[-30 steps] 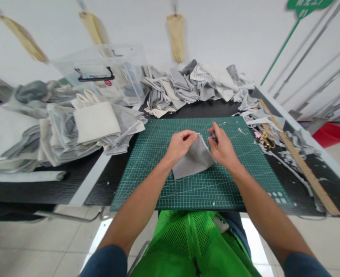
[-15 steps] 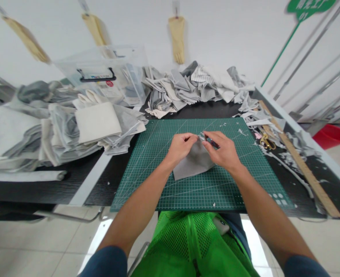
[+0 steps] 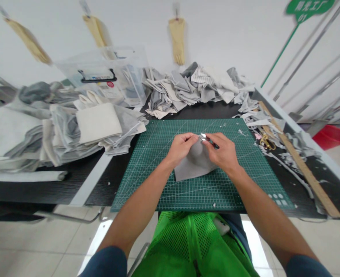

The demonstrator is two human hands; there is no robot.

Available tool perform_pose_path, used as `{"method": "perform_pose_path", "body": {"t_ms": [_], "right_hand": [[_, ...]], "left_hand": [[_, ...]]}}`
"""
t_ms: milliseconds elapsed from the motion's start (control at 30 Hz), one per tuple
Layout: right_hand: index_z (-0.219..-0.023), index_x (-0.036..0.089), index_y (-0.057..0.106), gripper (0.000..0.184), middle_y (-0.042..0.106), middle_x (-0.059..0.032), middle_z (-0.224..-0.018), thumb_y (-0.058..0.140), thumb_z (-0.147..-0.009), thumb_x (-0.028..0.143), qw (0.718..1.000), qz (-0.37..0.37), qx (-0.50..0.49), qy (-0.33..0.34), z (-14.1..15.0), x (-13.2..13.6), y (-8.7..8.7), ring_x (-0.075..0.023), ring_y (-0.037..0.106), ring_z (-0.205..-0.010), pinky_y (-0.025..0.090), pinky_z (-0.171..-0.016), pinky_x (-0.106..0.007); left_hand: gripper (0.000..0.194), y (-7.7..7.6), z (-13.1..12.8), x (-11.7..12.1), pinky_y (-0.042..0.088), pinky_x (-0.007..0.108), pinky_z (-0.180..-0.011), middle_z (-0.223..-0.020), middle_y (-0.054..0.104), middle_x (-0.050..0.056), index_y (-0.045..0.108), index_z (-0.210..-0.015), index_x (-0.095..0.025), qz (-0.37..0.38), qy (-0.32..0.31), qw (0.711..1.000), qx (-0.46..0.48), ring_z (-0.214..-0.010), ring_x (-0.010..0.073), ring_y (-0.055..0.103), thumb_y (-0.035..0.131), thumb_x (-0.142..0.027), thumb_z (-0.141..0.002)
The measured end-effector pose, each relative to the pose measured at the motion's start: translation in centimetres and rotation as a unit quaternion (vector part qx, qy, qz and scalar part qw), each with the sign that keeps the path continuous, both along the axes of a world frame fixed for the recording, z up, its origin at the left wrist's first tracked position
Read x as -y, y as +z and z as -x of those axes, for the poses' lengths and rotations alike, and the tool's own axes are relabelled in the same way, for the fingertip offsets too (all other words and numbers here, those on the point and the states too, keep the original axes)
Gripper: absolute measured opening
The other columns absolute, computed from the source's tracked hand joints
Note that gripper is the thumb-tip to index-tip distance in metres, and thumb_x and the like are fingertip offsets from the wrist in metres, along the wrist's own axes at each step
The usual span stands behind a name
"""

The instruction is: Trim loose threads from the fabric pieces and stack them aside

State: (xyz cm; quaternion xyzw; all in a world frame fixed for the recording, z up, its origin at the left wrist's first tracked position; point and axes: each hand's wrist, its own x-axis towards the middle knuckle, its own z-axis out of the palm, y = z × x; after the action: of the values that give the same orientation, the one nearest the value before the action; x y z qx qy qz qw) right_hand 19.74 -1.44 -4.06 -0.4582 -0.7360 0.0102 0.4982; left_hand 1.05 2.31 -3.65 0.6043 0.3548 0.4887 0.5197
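My left hand (image 3: pixel 184 145) pinches the top edge of a grey piece of fabric (image 3: pixel 193 167). The fabric hangs below my fingers, its lower part resting on the green cutting mat (image 3: pixel 146 173). Closed around small thread snips (image 3: pixel 203 136), my right hand (image 3: pixel 221 150) is just right of the left. The snips' bright metal blades point left toward the fabric's held edge; most of the dark handle is covered by my fingers. Whether the blades touch the fabric I cannot tell.
Fabric piles (image 3: pixel 97 123) lie at left by a clear plastic box (image 3: pixel 132 88); more cloth (image 3: pixel 184 86) is heaped behind the mat. At right are gold-handled scissors (image 3: pixel 267 142), a wooden ruler (image 3: pixel 305 169) and scraps. A red basin (image 3: pixel 333 136) is beyond the table.
The snips have turned in my right hand, and their shiny blades now show more clearly beside my left fingertips. The hands and fabric have barely moved.
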Motion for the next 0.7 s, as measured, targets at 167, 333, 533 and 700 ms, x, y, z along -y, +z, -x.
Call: {"method": "perform_pose_path", "body": {"t_ms": [167, 333, 533, 700], "right_hand": [[-0.118, 0.024, 0.077, 0.025, 0.079, -0.0100, -0.107, 0.062, -0.101, 0.032, 1.000, 0.001, 0.002, 0.011, 0.19, 0.20, 0.31, -0.0242, 0.073, -0.096, 0.062, -0.087, -0.041], [-0.118, 0.025, 0.078, 0.025, 0.079, -0.0102, -0.109, 0.061, -0.101, 0.034, 1.000, 0.012, -0.007, 0.006, 0.38, 0.33, 0.40, -0.0255, 0.073, -0.100, 0.062, -0.090, -0.044], [-0.116, 0.025, 0.078, 0.025, 0.080, -0.0099, -0.108, 0.060, -0.102, 0.034, 1.000, 0.013, -0.004, 0.007, 0.46, 0.38, 0.42, -0.0256, 0.074, -0.101, 0.062, -0.092, -0.044], [-0.114, 0.024, 0.079, 0.025, 0.080, -0.0100, -0.107, 0.059, -0.102, 0.033, 1.000, 0.009, -0.004, 0.011, 0.47, 0.31, 0.46, -0.0250, 0.074, -0.098, 0.062, -0.091, -0.044]], "left_hand": [[0.024, 0.01, -0.08, 0.10, 0.047, 0.029, -0.077, -0.089, 0.077, 0.004, 0.081, -0.089, -0.019, -0.009, -0.010, 1.000, -0.006, -0.081, 0.0156, 0.063, 0.070, -0.040, -0.091], [0.026, 0.20, -0.07, 0.22, 0.048, 0.030, -0.078, -0.090, 0.077, 0.005, 0.080, -0.087, -0.019, -0.017, -0.015, 1.000, -0.021, -0.082, 0.0165, 0.063, 0.068, -0.041, -0.092], [0.026, 0.32, -0.09, 0.27, 0.046, 0.029, -0.075, -0.087, 0.075, 0.004, 0.079, -0.086, -0.018, -0.019, -0.021, 0.999, -0.021, -0.079, 0.0151, 0.061, 0.068, -0.041, -0.092], [0.029, 0.20, -0.02, 0.17, 0.045, 0.029, -0.074, -0.085, 0.074, 0.004, 0.079, -0.086, -0.018, -0.021, -0.028, 0.999, -0.027, -0.077, 0.0148, 0.059, 0.067, -0.044, -0.093]]}}
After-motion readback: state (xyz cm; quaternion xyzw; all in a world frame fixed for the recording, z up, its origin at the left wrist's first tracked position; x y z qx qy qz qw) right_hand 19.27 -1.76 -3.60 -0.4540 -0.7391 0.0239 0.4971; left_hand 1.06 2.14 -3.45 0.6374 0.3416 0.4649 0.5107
